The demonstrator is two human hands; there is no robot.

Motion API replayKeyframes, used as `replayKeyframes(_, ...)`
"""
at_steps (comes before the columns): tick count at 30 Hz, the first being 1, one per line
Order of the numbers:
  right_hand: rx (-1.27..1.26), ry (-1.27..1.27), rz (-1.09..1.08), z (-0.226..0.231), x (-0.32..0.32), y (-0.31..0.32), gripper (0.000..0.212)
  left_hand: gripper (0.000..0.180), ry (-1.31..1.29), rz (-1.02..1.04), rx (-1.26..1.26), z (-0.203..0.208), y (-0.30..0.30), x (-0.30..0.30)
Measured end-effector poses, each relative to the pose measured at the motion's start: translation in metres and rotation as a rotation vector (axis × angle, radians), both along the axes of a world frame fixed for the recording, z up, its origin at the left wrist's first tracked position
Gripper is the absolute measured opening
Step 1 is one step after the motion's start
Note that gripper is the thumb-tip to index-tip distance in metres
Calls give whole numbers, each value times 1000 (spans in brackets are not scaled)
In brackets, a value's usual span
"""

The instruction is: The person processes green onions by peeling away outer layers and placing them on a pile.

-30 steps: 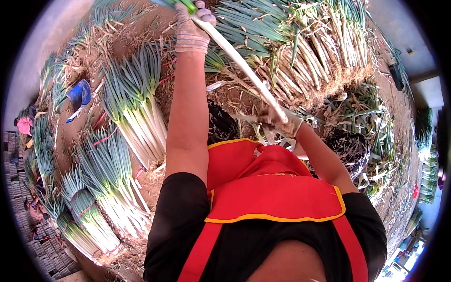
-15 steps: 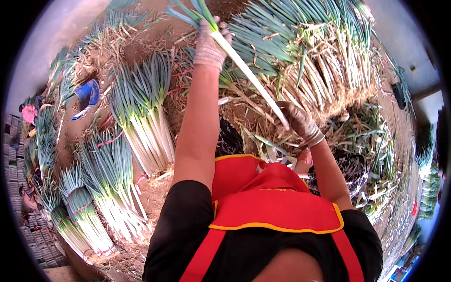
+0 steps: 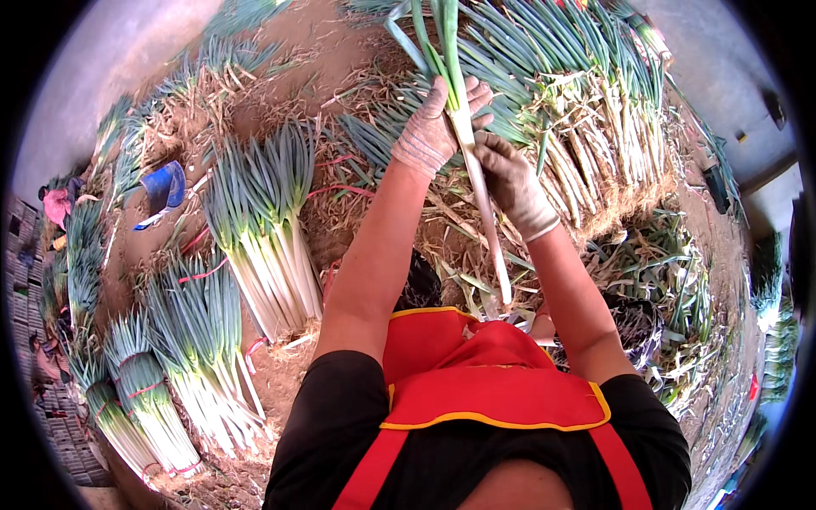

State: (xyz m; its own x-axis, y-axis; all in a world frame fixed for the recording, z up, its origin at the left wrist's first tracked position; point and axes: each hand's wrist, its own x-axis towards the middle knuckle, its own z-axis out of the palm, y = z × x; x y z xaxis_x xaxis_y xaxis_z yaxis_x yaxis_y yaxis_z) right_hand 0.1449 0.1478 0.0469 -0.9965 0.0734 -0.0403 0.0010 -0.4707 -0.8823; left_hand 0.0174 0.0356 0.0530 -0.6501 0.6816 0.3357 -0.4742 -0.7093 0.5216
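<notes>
A long green onion [image 3: 485, 208] hangs slightly tilted in front of me, its green leaves up and its white end down above the red apron. My left hand [image 3: 438, 127], in a pale glove, is wrapped round it where the leaves meet the white stalk. My right hand [image 3: 512, 178], also gloved, has its fingers curled against the stalk just below the left one. Whether its fingertips pinch the stalk itself or a loose outer skin is too fine to make out. Beyond the hands lies a large heap of untrimmed green onions [image 3: 586, 144] with dry skins and roots.
To the left stand bunches of cleaned green onions [image 3: 268, 246], and others [image 3: 153, 399] tied with red bands. Red ties [image 3: 200, 270] lie among them. A blue object [image 3: 166, 187] sits on the soil farther left. Peeled leaves [image 3: 680, 280] pile up at right.
My right hand has moved from the onion's white end up to beside my left hand. The left hand has shifted right and nearer, and the onion now hangs more upright.
</notes>
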Motion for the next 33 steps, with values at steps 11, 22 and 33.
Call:
replayKeyframes(11,228,62,14,48,-36,-4,23,62,88,92,-100,3,-4,6)
replayKeyframes(22,483,190,-222,31,-41,-8,21,38,-147,224,-86,-6,0,-2)
replayKeyframes(33,964,-376,-277,-131,85,116,40,46,-151,219,6,-4,-51,-40)
